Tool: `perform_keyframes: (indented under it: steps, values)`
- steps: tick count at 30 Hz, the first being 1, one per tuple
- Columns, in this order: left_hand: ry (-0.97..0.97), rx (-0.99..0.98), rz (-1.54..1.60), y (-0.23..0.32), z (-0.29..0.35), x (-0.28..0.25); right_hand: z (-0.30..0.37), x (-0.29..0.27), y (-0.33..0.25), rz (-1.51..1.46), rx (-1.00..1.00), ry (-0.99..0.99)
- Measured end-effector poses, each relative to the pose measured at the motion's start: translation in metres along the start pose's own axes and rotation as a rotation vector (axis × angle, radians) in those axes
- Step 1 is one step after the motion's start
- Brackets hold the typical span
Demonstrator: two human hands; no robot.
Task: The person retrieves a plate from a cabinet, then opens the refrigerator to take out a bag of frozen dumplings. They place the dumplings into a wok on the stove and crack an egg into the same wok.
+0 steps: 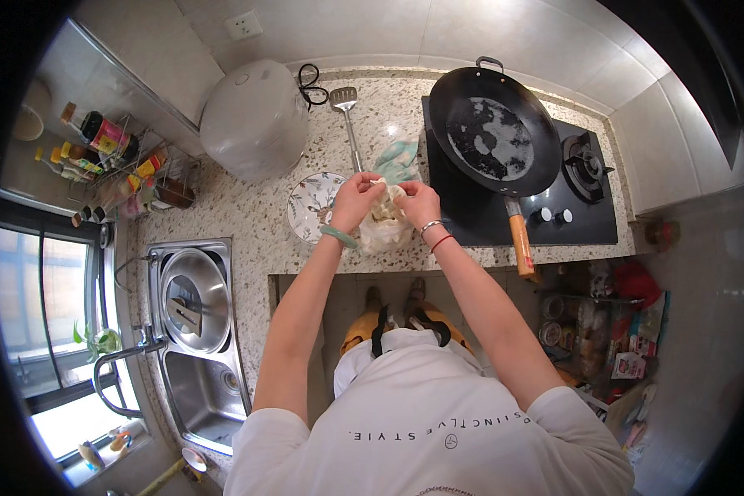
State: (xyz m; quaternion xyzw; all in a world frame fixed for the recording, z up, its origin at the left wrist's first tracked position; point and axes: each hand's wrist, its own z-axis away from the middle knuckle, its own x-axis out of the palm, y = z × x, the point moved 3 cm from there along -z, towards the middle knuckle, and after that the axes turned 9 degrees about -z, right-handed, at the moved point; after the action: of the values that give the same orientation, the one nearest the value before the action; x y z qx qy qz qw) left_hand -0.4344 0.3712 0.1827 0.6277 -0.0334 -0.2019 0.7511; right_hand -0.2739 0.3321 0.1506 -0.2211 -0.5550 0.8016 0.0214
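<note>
Between my two hands is a thin, see-through plastic bag (386, 235) with pale lumps inside, too blurred to name. It rests at the counter's front edge. My left hand (357, 203), with a green bangle at its wrist, pinches the bag's bunched top from the left. From the other side my right hand (419, 203) grips the same top, fingers closed. A patterned plate (310, 207) lies just left of my left hand. Behind the hands are a crumpled green-and-white cloth or packet (398, 159) and a slotted metal spatula (346, 112).
A black wok (492, 132) sits on the gas hob (599, 219), liquid in its bottom, its wooden handle (522, 240) jutting past the front edge. A covered rounded appliance (255, 120) and black-handled scissors (310, 85) stand back left. Left are a sink (211, 393) and a bottle rack (178, 178).
</note>
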Motion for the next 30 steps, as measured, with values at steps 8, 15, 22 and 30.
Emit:
perform_keyframes:
  steps: [8,15,22,30]
  values:
    - [0.033,-0.073,0.114,0.044,-0.002,0.000,0.006,-0.019,-0.040,-0.116,-0.170,0.068]
    - [0.057,0.159,0.081,0.091,-0.029,0.033,0.002,-0.094,-0.101,-0.033,-0.403,0.182]
    - [0.055,0.433,-0.352,0.126,-0.073,0.108,-0.035,-0.181,-0.091,0.397,-0.324,0.304]
    - [0.068,0.490,-0.900,0.123,-0.112,0.161,-0.062,-0.215,-0.067,0.878,-0.155,0.295]
